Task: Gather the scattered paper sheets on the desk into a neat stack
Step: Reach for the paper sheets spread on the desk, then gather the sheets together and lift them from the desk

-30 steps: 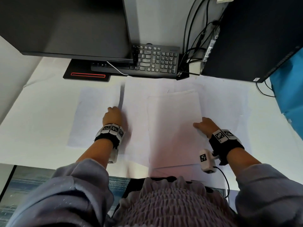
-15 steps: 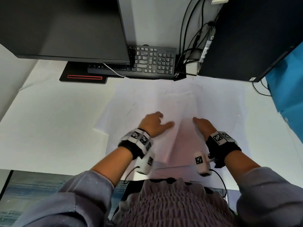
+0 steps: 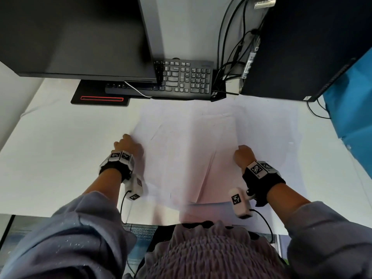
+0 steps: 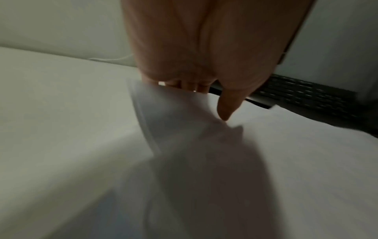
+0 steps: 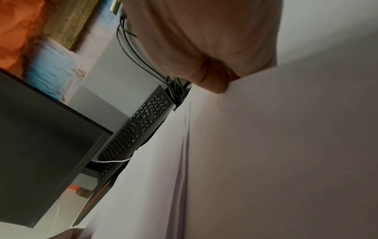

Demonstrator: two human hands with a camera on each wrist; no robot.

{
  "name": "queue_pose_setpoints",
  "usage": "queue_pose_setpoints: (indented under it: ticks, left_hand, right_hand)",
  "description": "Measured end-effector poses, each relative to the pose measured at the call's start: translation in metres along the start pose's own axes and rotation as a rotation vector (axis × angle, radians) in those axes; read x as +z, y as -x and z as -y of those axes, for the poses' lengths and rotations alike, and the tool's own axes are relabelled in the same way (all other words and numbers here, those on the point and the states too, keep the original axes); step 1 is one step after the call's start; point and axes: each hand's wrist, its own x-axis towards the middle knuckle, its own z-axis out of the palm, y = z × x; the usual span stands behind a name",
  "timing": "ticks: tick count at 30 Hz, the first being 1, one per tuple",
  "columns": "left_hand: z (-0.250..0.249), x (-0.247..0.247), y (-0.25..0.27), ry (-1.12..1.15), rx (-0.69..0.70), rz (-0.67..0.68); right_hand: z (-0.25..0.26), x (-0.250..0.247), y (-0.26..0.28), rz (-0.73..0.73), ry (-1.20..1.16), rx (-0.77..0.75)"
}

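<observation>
Several white paper sheets [image 3: 191,150] lie overlapped at odd angles in the middle of the white desk [image 3: 50,148]. My left hand [image 3: 128,144] is at the pile's left edge. In the left wrist view its thumb [image 4: 227,106] lies on top of the sheets [image 4: 174,116] and its fingers are under their lifted, curling edge. My right hand [image 3: 242,155] is at the right edge of the top sheet. The right wrist view shows its thumb [image 5: 214,82] on the paper [image 5: 286,145], with the fingers hidden beneath.
A black monitor [image 3: 76,35] on a base [image 3: 100,98] with a red stripe stands at the back left. A black keyboard [image 3: 185,79] and a tangle of cables [image 3: 227,73] sit behind the papers, a black computer tower [image 3: 302,47] at the back right. Bare desk lies to the left.
The left hand dragged the left-hand sheet rightward onto the pile, then moved back to the pile's left edge and took hold of it. The right hand curled at the right edge.
</observation>
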Motion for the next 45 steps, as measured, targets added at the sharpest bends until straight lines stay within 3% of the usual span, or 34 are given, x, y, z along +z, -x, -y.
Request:
queue_pose_setpoints:
  ticks: [4,9,14,17,21,25,29,35,42,45]
  left_hand:
    - [-0.01,0.02,0.026,0.01,0.054,0.003]
    - [-0.01,0.023,0.042,0.096,-0.041,-0.028]
    - [-0.03,0.015,0.054,0.246,-0.242,-0.005]
    - [-0.031,0.015,0.048,0.294,-0.217,0.114]
    - [-0.028,0.016,0.046,0.431,-0.163,0.267]
    - [-0.021,0.019,0.05,0.483,-0.22,0.217]
    - [-0.015,0.017,0.049,0.668,-0.219,0.178]
    - [0.003,0.014,0.043,0.876,-0.139,0.145]
    - [-0.013,-0.008,0.06,1.145,0.203,0.334]
    - [-0.031,-0.019,0.067,1.124,0.238,0.199]
  right_hand:
    - [0.009,0.008,-0.002,-0.071,0.074,0.076]
    - [0.022,0.012,0.001,-0.069,0.111,0.117]
    - [0.04,0.013,0.007,0.121,0.015,0.022]
    - [0.049,0.023,0.015,0.198,0.048,-0.02]
    - [0.049,0.035,0.02,0.174,0.001,-0.001]
    - [0.042,0.037,0.019,0.221,-0.171,-0.035]
    - [0.034,0.035,0.021,0.2,-0.295,-0.174]
    - [0.03,0.01,0.027,0.275,-0.468,-0.367]
    - [0.029,-0.015,0.026,0.37,-0.577,-0.43]
    - [0.033,-0.024,0.027,0.314,-0.624,-0.452]
